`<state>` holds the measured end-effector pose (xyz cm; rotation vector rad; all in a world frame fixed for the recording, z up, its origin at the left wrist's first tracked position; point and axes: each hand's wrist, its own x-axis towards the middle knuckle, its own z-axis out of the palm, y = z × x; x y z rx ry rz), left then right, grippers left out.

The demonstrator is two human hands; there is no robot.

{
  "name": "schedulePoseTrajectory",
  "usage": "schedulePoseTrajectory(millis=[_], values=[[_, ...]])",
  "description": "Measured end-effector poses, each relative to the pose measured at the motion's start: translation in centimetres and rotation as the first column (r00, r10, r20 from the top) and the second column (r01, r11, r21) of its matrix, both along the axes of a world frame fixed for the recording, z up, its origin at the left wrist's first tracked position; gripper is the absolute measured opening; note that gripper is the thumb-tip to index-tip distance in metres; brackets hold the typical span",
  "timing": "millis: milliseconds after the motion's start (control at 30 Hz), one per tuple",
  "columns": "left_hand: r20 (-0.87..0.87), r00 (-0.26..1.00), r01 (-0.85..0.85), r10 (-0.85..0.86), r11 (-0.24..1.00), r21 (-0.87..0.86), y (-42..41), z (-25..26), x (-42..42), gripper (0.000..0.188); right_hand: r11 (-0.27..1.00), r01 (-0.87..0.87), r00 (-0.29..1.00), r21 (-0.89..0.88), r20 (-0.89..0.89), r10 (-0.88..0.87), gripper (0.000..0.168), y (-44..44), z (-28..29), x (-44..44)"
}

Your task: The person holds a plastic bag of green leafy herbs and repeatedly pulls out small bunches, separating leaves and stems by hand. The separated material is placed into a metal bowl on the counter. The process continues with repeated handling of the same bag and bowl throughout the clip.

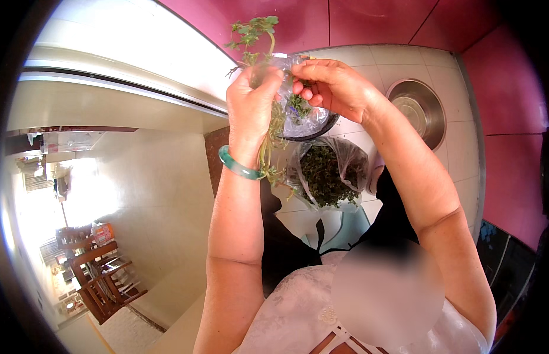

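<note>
My left hand point(254, 93), with a green bangle on the wrist, is closed on a bunch of leafy green stems point(274, 128). Leaves stick up above the fist and long stems hang down along the wrist. My right hand point(330, 84) is just to the right, its thumb and forefinger pinched together near the stems; whether something thin is between them cannot be told. Below the hands is a dark-rimmed container lined with a clear plastic bag point(307, 126), holding some green bits. Nearer to me, an open plastic bag point(352, 163) is full of dark leafy greens point(325, 177).
A stainless steel basin point(438, 115) stands on the tiled floor at the right. Pink cabinet fronts point(504, 97) line the far and right sides. A pale wall and a sliding door track lie at the left, with wooden chairs point(97, 270) farther off.
</note>
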<state>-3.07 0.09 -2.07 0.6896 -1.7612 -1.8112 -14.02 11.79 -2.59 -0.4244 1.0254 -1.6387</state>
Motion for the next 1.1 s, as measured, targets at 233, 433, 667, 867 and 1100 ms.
schedulePoseTrajectory(millis=[233, 433, 667, 867, 1100], values=[[0.031, 0.999, 0.016, -0.016, 1.000, -0.004, 0.2, -0.1, -0.1, 0.009, 0.976, 0.134, 0.909, 0.172, -0.414, -0.051, 0.013, -0.3, -0.5, 0.4], [0.110, 0.992, 0.072, -0.062, 0.993, -0.090, 0.7, -0.2, -0.1, 0.013, 0.927, 0.357, 0.476, 0.113, -0.876, -0.076, 0.014, -0.8, -1.2, 0.7], [0.145, 0.984, 0.111, -0.104, 0.993, -0.042, 0.9, 0.4, 0.0, 0.018, 0.941, 0.337, 0.939, 0.024, -0.089, -0.333, 0.015, -0.3, -1.7, -2.9], [0.101, 0.980, 0.162, -0.174, 0.980, 0.116, 0.5, 0.1, 0.1, 0.026, 0.981, 0.185, 0.975, -0.065, 0.135, -0.175, 0.013, 0.3, 0.2, -1.6], [0.082, 0.970, 0.213, -0.229, 0.962, 0.170, 0.4, 0.4, 0.3, 0.038, 0.981, 0.158, 0.986, -0.117, 0.072, -0.150, 0.018, 0.5, -0.5, -2.2]])
